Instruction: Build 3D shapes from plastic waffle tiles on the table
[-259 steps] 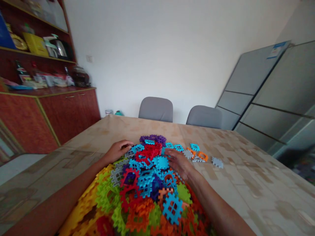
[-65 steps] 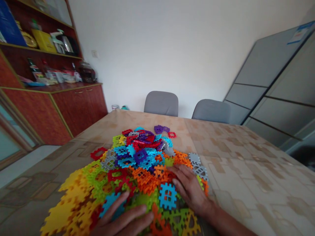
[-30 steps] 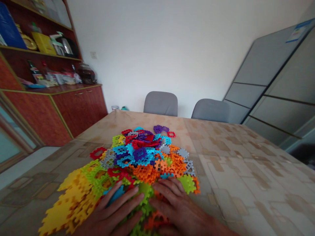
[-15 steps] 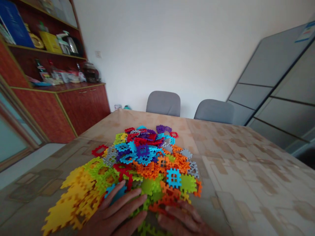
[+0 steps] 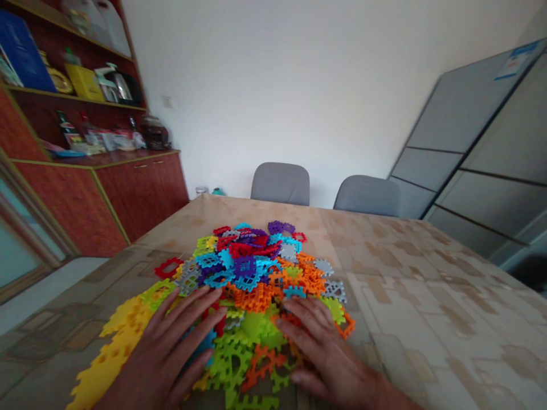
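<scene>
A heap of flat plastic interlocking tiles with notched edges [image 5: 252, 296] spreads over the near part of the table, in yellow, green, orange, blue, red, purple and grey. My left hand [image 5: 171, 341] lies over its left side with fingers spread, above green and blue tiles. On the right, my right hand [image 5: 320, 341] rests over orange and green tiles, fingers stretched out. Neither hand grips a tile. Yellow tiles [image 5: 102, 359] lie left of my left hand. Between the hands are green tiles [image 5: 233, 356] and an orange tile [image 5: 262, 364]. My hands partly cover the tiles beneath.
The table [image 5: 427, 296] has a patterned beige cover. Two grey chairs [image 5: 280, 183] stand at its far side against a white wall. A wooden cabinet [image 5: 141, 193] with bottles and a kettle is at the left. Grey panelled doors [image 5: 461, 125] stand at the right.
Both hands have moved forward over the heap, and they are farther apart. The right hand now covers much of the blue window tile. More green and orange tiles show between the hands.
</scene>
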The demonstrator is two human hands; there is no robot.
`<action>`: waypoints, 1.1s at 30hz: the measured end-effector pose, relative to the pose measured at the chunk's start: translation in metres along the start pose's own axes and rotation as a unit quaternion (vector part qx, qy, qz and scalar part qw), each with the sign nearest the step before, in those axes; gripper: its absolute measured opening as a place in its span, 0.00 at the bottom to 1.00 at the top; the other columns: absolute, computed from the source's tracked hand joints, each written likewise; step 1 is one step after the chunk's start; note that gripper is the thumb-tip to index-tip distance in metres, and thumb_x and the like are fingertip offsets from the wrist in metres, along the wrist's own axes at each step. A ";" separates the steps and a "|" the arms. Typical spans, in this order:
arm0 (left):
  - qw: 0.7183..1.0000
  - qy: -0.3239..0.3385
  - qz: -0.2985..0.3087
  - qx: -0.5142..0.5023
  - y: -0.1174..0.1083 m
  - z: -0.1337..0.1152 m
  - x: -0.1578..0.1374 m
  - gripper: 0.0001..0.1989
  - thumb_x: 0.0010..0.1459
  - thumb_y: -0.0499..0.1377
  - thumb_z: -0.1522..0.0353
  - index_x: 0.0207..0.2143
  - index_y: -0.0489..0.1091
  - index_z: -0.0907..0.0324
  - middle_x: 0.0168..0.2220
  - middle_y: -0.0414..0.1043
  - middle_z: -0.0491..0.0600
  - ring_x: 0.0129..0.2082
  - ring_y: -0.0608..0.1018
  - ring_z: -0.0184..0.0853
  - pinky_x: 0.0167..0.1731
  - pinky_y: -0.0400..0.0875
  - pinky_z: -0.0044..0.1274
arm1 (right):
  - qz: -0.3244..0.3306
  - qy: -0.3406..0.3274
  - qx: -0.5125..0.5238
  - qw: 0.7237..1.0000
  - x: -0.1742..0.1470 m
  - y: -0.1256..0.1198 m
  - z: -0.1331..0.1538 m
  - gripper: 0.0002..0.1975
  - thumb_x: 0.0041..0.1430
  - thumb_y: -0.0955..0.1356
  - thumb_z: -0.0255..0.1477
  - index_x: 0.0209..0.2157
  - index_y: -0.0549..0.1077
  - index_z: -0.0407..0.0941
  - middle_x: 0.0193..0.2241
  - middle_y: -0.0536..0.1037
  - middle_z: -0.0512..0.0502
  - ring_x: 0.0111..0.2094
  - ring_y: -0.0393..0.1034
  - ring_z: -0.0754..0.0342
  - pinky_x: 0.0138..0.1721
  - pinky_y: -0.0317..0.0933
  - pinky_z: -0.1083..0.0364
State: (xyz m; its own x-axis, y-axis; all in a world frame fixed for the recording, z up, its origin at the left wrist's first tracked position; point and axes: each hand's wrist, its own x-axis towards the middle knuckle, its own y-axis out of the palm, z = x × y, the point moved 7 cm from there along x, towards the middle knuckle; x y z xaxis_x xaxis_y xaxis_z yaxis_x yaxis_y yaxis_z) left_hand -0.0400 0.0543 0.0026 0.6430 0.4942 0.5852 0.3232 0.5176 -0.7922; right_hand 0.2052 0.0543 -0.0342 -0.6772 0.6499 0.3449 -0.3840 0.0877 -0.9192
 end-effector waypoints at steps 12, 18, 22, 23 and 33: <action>0.994 -0.075 -0.003 -0.081 0.014 0.011 0.013 0.21 0.69 0.51 0.64 0.63 0.61 0.52 0.66 0.62 0.48 0.66 0.63 0.39 0.69 0.42 0.33 | -0.172 0.192 0.074 0.963 0.007 0.006 -0.076 0.24 0.70 0.60 0.40 0.63 0.64 0.48 0.62 0.67 0.39 0.63 0.60 0.45 0.63 0.58 0.42; 0.994 -0.037 0.021 -0.102 0.018 0.012 0.038 0.15 0.67 0.56 0.68 0.55 0.68 0.49 0.56 0.74 0.43 0.62 0.67 0.37 0.69 0.33 0.34 | -0.224 0.179 0.097 0.953 0.006 -0.023 -0.077 0.16 0.70 0.60 0.35 0.53 0.73 0.49 0.52 0.77 0.41 0.55 0.69 0.45 0.58 0.63 0.42; 0.990 -0.052 0.077 -0.109 0.032 0.005 0.057 0.10 0.63 0.63 0.66 0.47 0.74 0.49 0.54 0.76 0.43 0.62 0.68 0.45 0.67 0.34 0.46 | -0.179 0.137 0.107 0.968 0.012 -0.032 -0.053 0.14 0.68 0.62 0.29 0.51 0.74 0.49 0.49 0.79 0.42 0.52 0.72 0.48 0.54 0.67 0.46; 0.988 -0.066 0.088 -0.111 0.036 0.004 0.061 0.09 0.61 0.64 0.65 0.45 0.75 0.49 0.54 0.75 0.45 0.62 0.67 0.48 0.66 0.35 0.49 | -0.162 0.128 0.110 0.972 0.013 -0.033 -0.046 0.14 0.68 0.62 0.28 0.51 0.74 0.48 0.49 0.79 0.42 0.52 0.72 0.48 0.53 0.67 0.46; 0.980 -0.120 0.085 -0.134 0.042 -0.002 0.074 0.09 0.52 0.67 0.76 0.31 0.73 0.55 0.50 0.78 0.48 0.59 0.71 0.51 0.63 0.48 0.51 | -0.070 0.136 0.055 0.987 0.001 -0.041 -0.003 0.16 0.65 0.65 0.24 0.53 0.73 0.48 0.54 0.76 0.40 0.56 0.68 0.45 0.57 0.63 0.42</action>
State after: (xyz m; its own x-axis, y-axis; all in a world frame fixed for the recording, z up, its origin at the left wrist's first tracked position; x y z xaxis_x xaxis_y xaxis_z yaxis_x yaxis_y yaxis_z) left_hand 0.0226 0.1109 0.0125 0.5311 0.7248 0.4389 0.4164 0.2279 -0.8802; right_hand 0.2223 0.0534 0.0028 -0.4252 0.8168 0.3899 -0.5377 0.1186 -0.8348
